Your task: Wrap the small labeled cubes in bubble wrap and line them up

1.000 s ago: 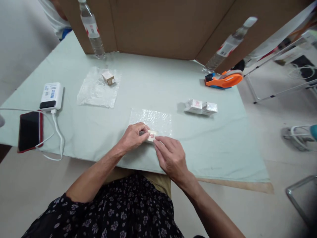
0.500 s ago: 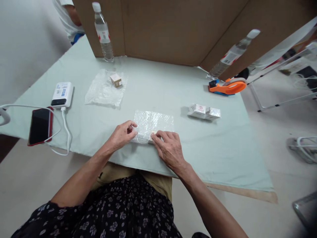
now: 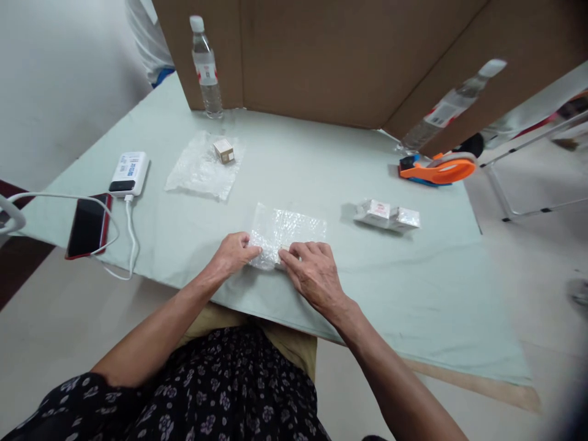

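Note:
A sheet of bubble wrap (image 3: 289,229) lies on the pale green table (image 3: 298,177) near its front edge. My left hand (image 3: 232,254) pinches the sheet's near left corner, fingers closed on it. My right hand (image 3: 312,272) rests on the near edge of the sheet, fingers curled and pressing down over a small box that is almost wholly hidden under wrap and fingers.
A second bubble wrap sheet (image 3: 202,168) with a small box (image 3: 223,150) lies further left. Two wrapped boxes (image 3: 386,215) sit to the right, an orange tape dispenser (image 3: 436,169) behind them. Two water bottles (image 3: 206,70), a power bank (image 3: 129,173), a phone (image 3: 88,225) and a cardboard screen (image 3: 321,55).
The small box that showed between my fingers is now covered by the folded wrap. My left hand moved to the sheet's corner. The view shifted left.

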A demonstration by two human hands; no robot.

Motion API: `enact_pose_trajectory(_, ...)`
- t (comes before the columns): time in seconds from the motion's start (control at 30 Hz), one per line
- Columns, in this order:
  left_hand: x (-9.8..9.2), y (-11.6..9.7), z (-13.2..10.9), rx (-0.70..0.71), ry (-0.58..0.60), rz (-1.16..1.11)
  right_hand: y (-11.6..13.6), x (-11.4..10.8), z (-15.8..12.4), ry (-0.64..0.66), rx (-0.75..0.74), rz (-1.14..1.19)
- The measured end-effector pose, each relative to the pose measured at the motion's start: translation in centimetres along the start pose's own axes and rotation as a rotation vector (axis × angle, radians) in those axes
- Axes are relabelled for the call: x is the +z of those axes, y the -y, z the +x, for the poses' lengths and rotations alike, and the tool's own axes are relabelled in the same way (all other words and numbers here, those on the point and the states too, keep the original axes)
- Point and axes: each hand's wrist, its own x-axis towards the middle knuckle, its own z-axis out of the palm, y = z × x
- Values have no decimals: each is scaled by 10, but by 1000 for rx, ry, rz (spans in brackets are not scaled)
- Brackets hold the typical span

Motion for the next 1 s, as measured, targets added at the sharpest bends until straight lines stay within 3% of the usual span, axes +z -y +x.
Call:
enact_pose_trajectory(0.2,9,-17,-3,162,-205,233,-4,0,4,31,-20,10)
enact_pose_trajectory(0.27,13,-22,-3,180,-220,229,-5,0,5,37,-20,15)
enact_pose_trajectory(0.47,26,-35,-1,3,18,-190,-3,2,5,25,-6,32)
enact_pose_trajectory(0.63,25,-47,-7,23,179,-215,2,6,3,-60,87,79)
enact_pose_trajectory(0.8,10,-50,-9,302,328,42,2,0,3,-21,104,153)
enact_pose_trajectory(0.93,6,-49,-9,532,331,261,-3,-12,1,58,111,283)
enact_pose_trajectory(1.0,9,-47,-11,601,297,380,-7,-21,-5,38,111,349)
